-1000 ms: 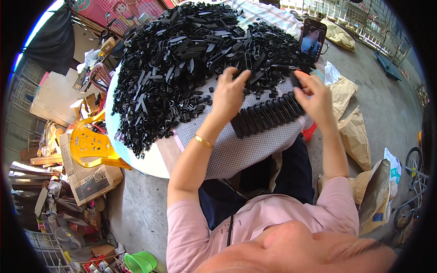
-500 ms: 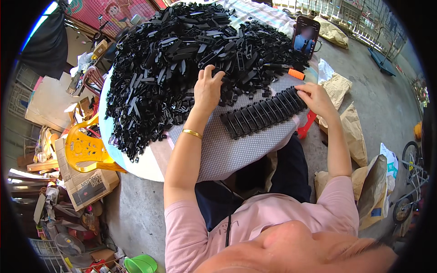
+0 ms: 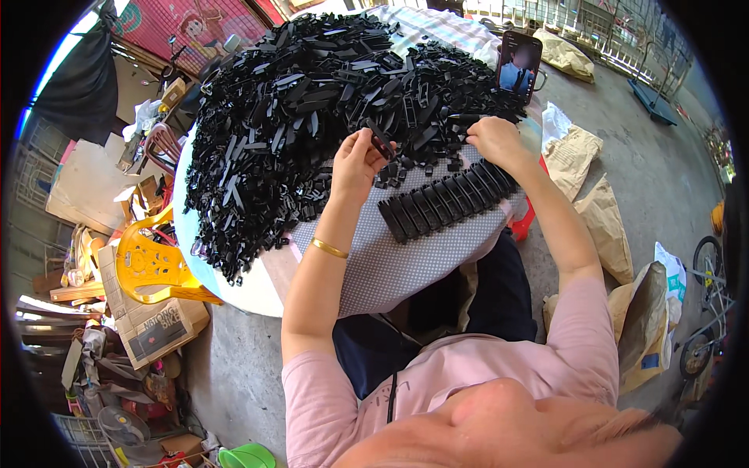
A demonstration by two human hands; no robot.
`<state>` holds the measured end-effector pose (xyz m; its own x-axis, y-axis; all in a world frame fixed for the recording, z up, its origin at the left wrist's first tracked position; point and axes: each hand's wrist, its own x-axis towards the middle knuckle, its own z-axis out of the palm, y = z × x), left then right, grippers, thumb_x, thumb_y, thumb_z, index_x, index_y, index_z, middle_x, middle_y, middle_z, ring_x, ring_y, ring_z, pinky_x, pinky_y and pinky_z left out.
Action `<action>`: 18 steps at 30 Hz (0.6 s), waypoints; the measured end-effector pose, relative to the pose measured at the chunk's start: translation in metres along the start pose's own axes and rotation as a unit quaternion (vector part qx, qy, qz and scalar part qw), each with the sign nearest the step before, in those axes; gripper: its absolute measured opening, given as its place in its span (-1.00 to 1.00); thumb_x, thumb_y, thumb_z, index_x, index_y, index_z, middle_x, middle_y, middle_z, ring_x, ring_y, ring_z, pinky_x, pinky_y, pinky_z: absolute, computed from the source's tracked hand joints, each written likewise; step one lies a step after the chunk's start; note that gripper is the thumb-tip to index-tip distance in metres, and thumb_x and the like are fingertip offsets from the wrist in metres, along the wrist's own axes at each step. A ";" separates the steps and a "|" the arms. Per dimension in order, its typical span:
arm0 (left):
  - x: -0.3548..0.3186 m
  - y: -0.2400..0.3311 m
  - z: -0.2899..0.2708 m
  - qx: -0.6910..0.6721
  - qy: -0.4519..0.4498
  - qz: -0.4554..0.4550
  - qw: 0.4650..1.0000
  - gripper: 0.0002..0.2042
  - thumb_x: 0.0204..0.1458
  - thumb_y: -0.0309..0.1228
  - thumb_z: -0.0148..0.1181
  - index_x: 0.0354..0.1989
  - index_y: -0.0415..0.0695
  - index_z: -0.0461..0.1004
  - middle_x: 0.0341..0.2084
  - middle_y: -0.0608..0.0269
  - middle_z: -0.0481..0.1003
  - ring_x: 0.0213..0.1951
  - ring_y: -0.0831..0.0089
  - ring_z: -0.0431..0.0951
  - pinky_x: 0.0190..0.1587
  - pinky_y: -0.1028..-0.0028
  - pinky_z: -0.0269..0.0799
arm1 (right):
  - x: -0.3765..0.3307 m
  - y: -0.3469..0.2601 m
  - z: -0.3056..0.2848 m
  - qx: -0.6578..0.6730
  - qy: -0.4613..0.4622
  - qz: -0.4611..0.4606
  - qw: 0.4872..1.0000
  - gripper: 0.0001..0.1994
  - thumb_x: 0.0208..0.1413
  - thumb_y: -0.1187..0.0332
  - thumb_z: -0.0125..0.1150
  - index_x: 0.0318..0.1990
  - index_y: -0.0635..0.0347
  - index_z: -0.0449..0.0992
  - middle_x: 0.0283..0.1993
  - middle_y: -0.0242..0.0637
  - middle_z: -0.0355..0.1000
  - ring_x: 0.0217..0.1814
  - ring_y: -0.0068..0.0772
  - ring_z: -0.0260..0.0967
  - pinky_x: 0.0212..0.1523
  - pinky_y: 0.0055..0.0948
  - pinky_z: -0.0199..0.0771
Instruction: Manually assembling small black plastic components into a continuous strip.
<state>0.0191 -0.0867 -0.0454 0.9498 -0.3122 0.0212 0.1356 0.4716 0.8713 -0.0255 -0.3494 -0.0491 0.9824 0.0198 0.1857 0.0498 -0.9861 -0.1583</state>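
Note:
My left hand (image 3: pixel 357 164) is raised over the near edge of the pile, pinching a long, narrow black plastic piece (image 3: pixel 379 140) between thumb and fingers. My right hand (image 3: pixel 499 143) is closed, with its fingers curled downward at the pile's right side. Beside its fingertips a slim dark tool (image 3: pixel 465 118) shows; whatever the palm covers is hidden. Just below that hand lies a row of black plastic pieces (image 3: pixel 449 201), set side by side in a long ribbed strip. Neither hand touches the strip.
A large heap of loose black plastic parts (image 3: pixel 296 101) covers much of the cloth-covered round table (image 3: pixel 367 269). A phone (image 3: pixel 518 69) stands upright at the far right. A yellow chair (image 3: pixel 152 261) is on the left; brown paper sacks (image 3: pixel 601 226) lie on the right.
My left hand has picked up a black piece from the pile. My right hand has left the strip's right end and moved left and away, covering where the orange handle lay.

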 end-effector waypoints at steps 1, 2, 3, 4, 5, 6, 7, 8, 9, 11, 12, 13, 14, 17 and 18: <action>-0.001 0.000 0.000 -0.023 -0.012 -0.016 1.000 -0.82 0.15 -0.31 -0.01 -0.24 -0.18 0.31 -0.41 0.23 0.43 -0.30 0.33 0.54 -0.25 0.44 0.48 | 0.001 -0.001 0.000 0.000 0.000 -0.002 1.000 -0.77 -0.14 0.25 0.23 -0.31 0.13 0.58 -0.35 -0.17 0.48 -0.26 -0.14 0.44 -0.22 -0.26 0.42; -0.002 0.001 -0.001 -0.047 -0.025 -0.032 0.998 -0.82 0.16 -0.30 -0.03 -0.25 -0.18 0.31 -0.40 0.21 0.43 -0.28 0.28 0.54 -0.25 0.40 0.49 | 0.002 -0.002 0.001 0.032 0.019 -0.005 0.999 -0.78 -0.16 0.28 0.23 -0.33 0.14 0.57 -0.37 -0.17 0.48 -0.27 -0.14 0.44 -0.23 -0.27 0.42; -0.002 0.001 0.000 -0.048 -0.024 -0.032 0.998 -0.82 0.16 -0.30 -0.03 -0.25 -0.18 0.31 -0.40 0.21 0.43 -0.28 0.28 0.54 -0.25 0.40 0.49 | 0.001 -0.003 0.001 0.064 0.037 -0.007 0.997 -0.79 -0.17 0.30 0.24 -0.34 0.15 0.57 -0.39 -0.17 0.48 -0.29 -0.15 0.44 -0.24 -0.28 0.42; -0.003 0.002 0.000 -0.052 -0.030 -0.046 0.997 -0.82 0.16 -0.30 -0.04 -0.26 -0.17 0.31 -0.38 0.18 0.44 -0.28 0.26 0.53 -0.25 0.38 0.49 | 0.002 -0.002 0.001 0.063 0.036 -0.008 0.997 -0.79 -0.17 0.30 0.24 -0.34 0.15 0.57 -0.39 -0.17 0.48 -0.29 -0.15 0.44 -0.24 -0.28 0.42; -0.003 0.003 0.000 -0.056 -0.035 -0.060 0.996 -0.82 0.16 -0.29 -0.05 -0.27 -0.17 0.30 -0.35 0.15 0.44 -0.27 0.25 0.53 -0.26 0.35 0.50 | 0.002 -0.002 0.001 0.094 0.038 -0.001 0.995 -0.84 -0.19 0.34 0.23 -0.40 0.14 0.55 -0.42 -0.17 0.48 -0.31 -0.15 0.44 -0.25 -0.27 0.42; -0.004 0.004 0.001 -0.056 -0.033 -0.058 0.996 -0.82 0.16 -0.29 -0.05 -0.27 -0.17 0.30 -0.35 0.15 0.44 -0.27 0.25 0.53 -0.26 0.35 0.50 | 0.004 -0.002 0.001 0.125 0.041 0.004 0.991 -0.89 -0.22 0.37 0.21 -0.46 0.14 0.54 -0.45 -0.18 0.47 -0.32 -0.15 0.44 -0.27 -0.27 0.42; -0.005 0.004 0.002 -0.057 -0.043 -0.063 0.995 -0.81 0.16 -0.29 -0.05 -0.26 -0.16 0.31 -0.32 0.13 0.45 -0.27 0.25 0.53 -0.25 0.35 0.50 | 0.004 -0.002 0.000 0.125 0.041 0.001 0.991 -0.89 -0.22 0.37 0.21 -0.46 0.14 0.54 -0.45 -0.18 0.47 -0.32 -0.15 0.44 -0.27 -0.27 0.42; -0.006 0.004 0.003 -0.058 -0.053 -0.067 0.995 -0.81 0.16 -0.28 -0.05 -0.26 -0.16 0.31 -0.29 0.10 0.46 -0.26 0.26 0.52 -0.25 0.34 0.49 | 0.003 -0.002 -0.001 0.129 0.043 0.007 0.991 -0.89 -0.23 0.39 0.20 -0.46 0.16 0.53 -0.46 -0.17 0.47 -0.33 -0.14 0.44 -0.28 -0.27 0.41; -0.005 0.003 0.003 -0.061 -0.068 -0.068 0.993 -0.81 0.17 -0.28 -0.06 -0.26 -0.16 0.31 -0.24 0.06 0.46 -0.27 0.27 0.53 -0.25 0.35 0.49 | 0.004 -0.002 -0.002 0.133 0.045 0.012 0.990 -0.88 -0.25 0.41 0.18 -0.47 0.17 0.52 -0.46 -0.17 0.46 -0.35 -0.13 0.43 -0.29 -0.26 0.41; -0.006 0.000 0.003 -0.080 -0.102 -0.073 0.989 -0.81 0.17 -0.28 -0.07 -0.24 -0.15 0.31 -0.25 0.07 0.46 -0.29 0.29 0.53 -0.25 0.36 0.49 | 0.003 -0.002 0.000 0.136 0.071 -0.002 0.988 -0.90 -0.26 0.45 0.15 -0.49 0.19 0.50 -0.49 -0.18 0.45 -0.37 -0.12 0.43 -0.31 -0.25 0.40; -0.005 -0.002 0.004 -0.086 -0.112 -0.078 0.987 -0.82 0.18 -0.28 -0.08 -0.23 -0.12 0.32 -0.28 0.08 0.47 -0.31 0.32 0.53 -0.26 0.37 0.49 | 0.002 -0.001 0.000 0.129 0.084 -0.013 0.988 -0.91 -0.25 0.45 0.13 -0.49 0.19 0.51 -0.49 -0.18 0.45 -0.37 -0.12 0.42 -0.31 -0.24 0.40; -0.006 -0.003 0.003 -0.086 -0.111 -0.077 0.987 -0.82 0.18 -0.28 -0.08 -0.23 -0.12 0.32 -0.28 0.08 0.47 -0.31 0.32 0.53 -0.26 0.37 0.49 | 0.002 -0.001 0.000 0.122 0.098 -0.024 0.987 -0.91 -0.24 0.46 0.11 -0.49 0.19 0.51 -0.48 -0.18 0.44 -0.36 -0.12 0.42 -0.31 -0.24 0.40; -0.007 -0.004 0.003 -0.089 -0.116 -0.079 0.986 -0.82 0.18 -0.28 -0.08 -0.22 -0.11 0.32 -0.29 0.10 0.47 -0.32 0.32 0.53 -0.26 0.37 0.49 | 0.002 0.000 0.001 0.122 0.098 -0.024 0.987 -0.91 -0.24 0.46 0.11 -0.49 0.19 0.51 -0.48 -0.18 0.44 -0.36 -0.12 0.42 -0.31 -0.24 0.40; -0.011 -0.003 0.009 -0.080 -0.106 -0.087 0.987 -0.82 0.17 -0.27 -0.07 -0.20 -0.08 0.34 -0.33 0.17 0.46 -0.34 0.36 0.52 -0.31 0.40 0.49 | 0.001 0.001 0.005 0.102 0.158 -0.102 0.977 -0.89 -0.20 0.48 0.09 -0.46 0.19 0.52 -0.44 -0.17 0.44 -0.35 -0.13 0.41 -0.30 -0.24 0.41; -0.010 -0.002 0.008 -0.078 -0.105 -0.093 0.987 -0.82 0.16 -0.27 -0.05 -0.18 -0.08 0.34 -0.35 0.21 0.45 -0.36 0.38 0.51 -0.34 0.43 0.47 | 0.000 -0.001 0.003 0.088 0.156 -0.097 0.979 -0.89 -0.17 0.47 0.08 -0.45 0.19 0.52 -0.43 -0.17 0.44 -0.34 -0.14 0.41 -0.29 -0.25 0.41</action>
<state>0.0066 -0.0908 -0.0433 0.8268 -0.5622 -0.0171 0.3599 0.5054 0.7842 -0.0249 -0.3481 -0.0522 0.8503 0.1263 0.5110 0.2875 -0.9246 -0.2498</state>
